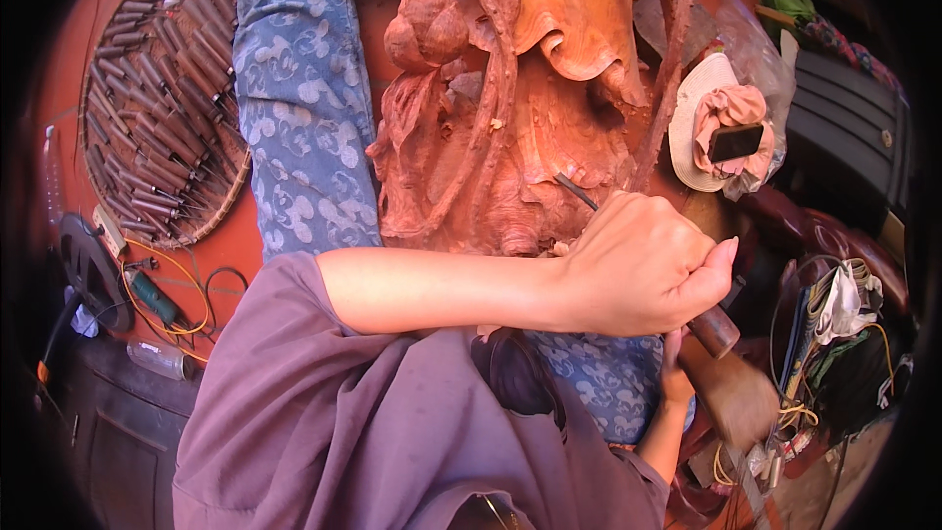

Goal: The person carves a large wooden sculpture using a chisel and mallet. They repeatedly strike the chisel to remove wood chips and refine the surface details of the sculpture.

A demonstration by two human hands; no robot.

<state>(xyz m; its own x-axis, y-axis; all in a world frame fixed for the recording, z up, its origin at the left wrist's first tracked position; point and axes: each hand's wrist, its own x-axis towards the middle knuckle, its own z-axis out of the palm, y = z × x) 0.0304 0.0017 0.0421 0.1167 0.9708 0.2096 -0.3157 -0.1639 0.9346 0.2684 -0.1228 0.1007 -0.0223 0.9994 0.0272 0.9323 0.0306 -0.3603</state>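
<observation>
Head view: left hand (643, 265) is fisted around a chisel (589, 198) — blade tip set against the reddish wood carving (510, 98), grip high for control. Right hand (675, 373) sits below, mostly hidden, apparently grasping a blurred wooden mallet (731, 397) — grip unconfirmed. Spare chisels lie in a basket tray (211, 221), well apart.

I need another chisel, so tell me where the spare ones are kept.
In the head view, the spare chisels lie in a round woven tray at the upper left, beside the blue patterned cloth and left of the wood carving.
</observation>
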